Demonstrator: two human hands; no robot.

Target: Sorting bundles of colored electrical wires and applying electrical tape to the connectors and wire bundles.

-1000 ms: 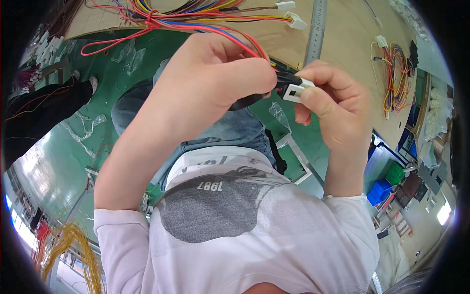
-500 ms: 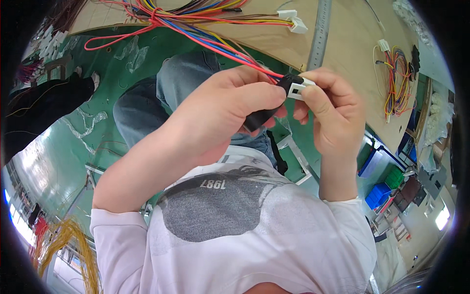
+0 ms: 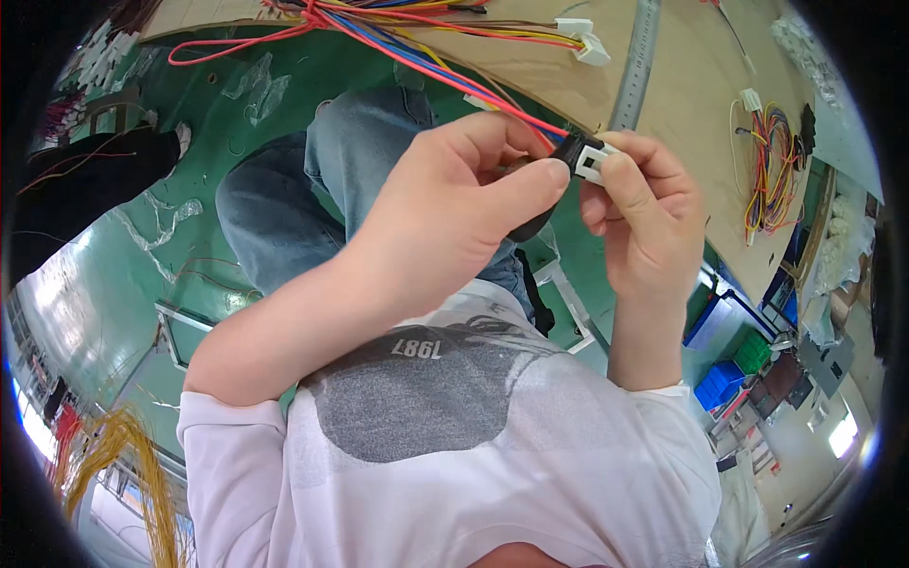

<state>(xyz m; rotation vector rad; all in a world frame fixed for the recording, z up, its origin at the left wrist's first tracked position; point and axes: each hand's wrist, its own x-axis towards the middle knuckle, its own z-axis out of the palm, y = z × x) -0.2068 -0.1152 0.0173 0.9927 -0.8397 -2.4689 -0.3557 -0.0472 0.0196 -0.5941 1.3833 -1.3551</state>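
Note:
Between the thumb and fingers of my right hand [image 3: 649,204] is a white plastic connector [image 3: 589,165] with a small dark slot. Black tape [image 3: 571,149] wraps the wires right where they enter it. My left hand [image 3: 464,194] closes around this taped end, its thumb pressed near the connector. Beneath that thumb shows part of a black tape roll [image 3: 536,227], mostly hidden by the palm and fingers. Red, blue and yellow wires [image 3: 445,71] run from my hands up to the bundle on the table.
The wooden table [image 3: 701,142] carries a metal ruler [image 3: 636,71], white connectors [image 3: 592,49] on wire ends, and a coiled wire harness [image 3: 769,175] at right. Blue bins [image 3: 720,383] stand lower right. Plastic scraps [image 3: 166,227] lie on the green floor; yellow wires [image 3: 128,454] hang lower left.
Both hands have shifted slightly up, with the connector moving up and right. Less of the black roll shows below my left hand, which has turned a little around the taped end.

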